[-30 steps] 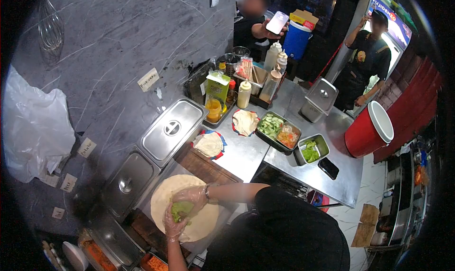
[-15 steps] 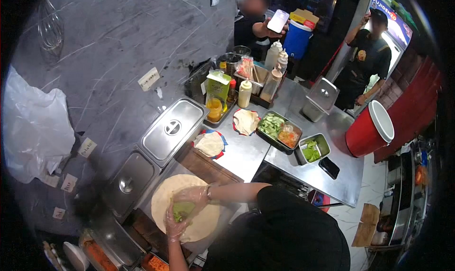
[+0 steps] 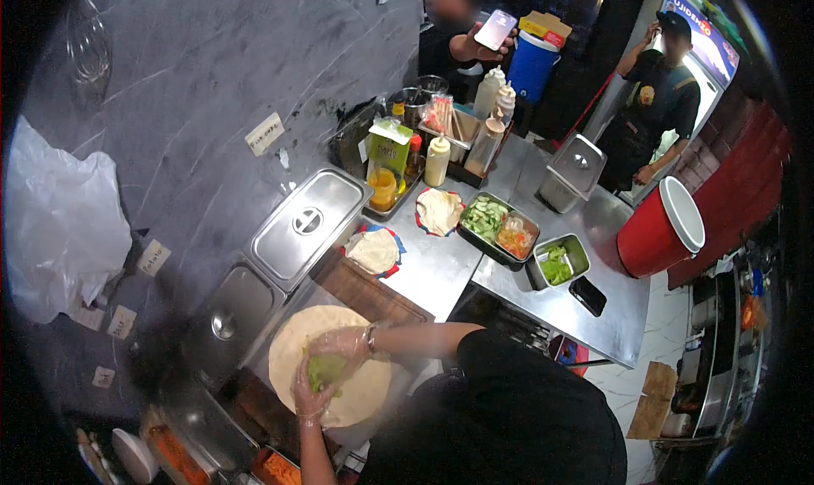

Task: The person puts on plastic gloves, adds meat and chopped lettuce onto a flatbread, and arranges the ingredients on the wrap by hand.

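Observation:
A large round flatbread [image 3: 360,400] lies on a sheet over a wooden board [image 3: 373,294]. On it is a clump of green lettuce [image 3: 325,371], gathered between my two hands. My left hand [image 3: 310,398], in a clear plastic glove, comes up from below with its fingers curled against the lettuce. From the right reaches my right hand [image 3: 342,342], also gloved, its fingers bent over the upper side of the clump. Both hands rest low over the bread, and part of the lettuce is hidden under them.
Lidded steel pans [image 3: 309,222] run along the wall side. Beyond the board are two lined baskets of flatbread [image 3: 373,252], a tray of sliced cucumber [image 3: 485,219], a lettuce pan [image 3: 577,264], a phone [image 3: 588,297] and sauce bottles [image 3: 437,161]. Two people stand behind, one holding a phone.
My hands stay around the lettuce and have shifted only slightly; more of the green shows between them. The view has tilted a little.

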Action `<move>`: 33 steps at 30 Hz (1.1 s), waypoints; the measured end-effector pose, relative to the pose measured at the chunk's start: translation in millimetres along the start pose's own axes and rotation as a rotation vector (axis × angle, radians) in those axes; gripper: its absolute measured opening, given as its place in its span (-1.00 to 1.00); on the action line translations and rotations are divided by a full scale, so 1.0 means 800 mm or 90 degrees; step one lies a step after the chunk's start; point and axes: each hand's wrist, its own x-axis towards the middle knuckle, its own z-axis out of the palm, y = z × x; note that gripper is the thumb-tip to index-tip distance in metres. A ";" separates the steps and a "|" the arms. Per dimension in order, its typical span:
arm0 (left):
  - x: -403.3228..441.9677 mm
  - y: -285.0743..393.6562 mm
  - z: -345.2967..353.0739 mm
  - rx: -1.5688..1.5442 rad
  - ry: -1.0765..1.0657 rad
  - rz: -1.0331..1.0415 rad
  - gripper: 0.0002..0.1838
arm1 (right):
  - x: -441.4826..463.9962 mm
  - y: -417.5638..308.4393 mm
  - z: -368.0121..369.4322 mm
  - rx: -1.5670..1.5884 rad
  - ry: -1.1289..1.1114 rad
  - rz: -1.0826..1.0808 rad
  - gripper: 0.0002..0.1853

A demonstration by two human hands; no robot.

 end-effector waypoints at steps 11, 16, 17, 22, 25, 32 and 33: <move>-0.006 0.003 -0.023 -0.019 -0.011 -0.015 0.13 | 0.000 -0.022 -0.037 -0.025 -0.105 0.134 0.08; -0.023 -0.001 -0.035 0.025 0.047 -0.034 0.18 | -0.018 -0.052 -0.068 -0.095 -0.068 0.215 -0.09; -0.027 -0.003 -0.035 0.021 0.052 -0.041 0.18 | -0.025 -0.056 -0.069 -0.031 0.019 0.247 -0.17; -0.053 -0.017 -0.027 -0.150 0.196 -0.038 0.01 | -0.050 -0.041 -0.035 0.100 0.346 0.448 -0.54; -0.066 -0.022 -0.015 -0.247 0.310 -0.039 -0.33 | -0.061 -0.041 -0.047 0.010 0.362 0.546 -0.57; -0.084 -0.051 -0.033 -0.102 0.366 -0.320 -0.60 | -0.063 -0.037 -0.057 -0.023 0.335 0.669 -0.66; -0.081 -0.041 -0.043 -0.019 0.323 -0.347 -0.58 | -0.054 -0.047 -0.062 -0.023 0.315 0.718 -0.67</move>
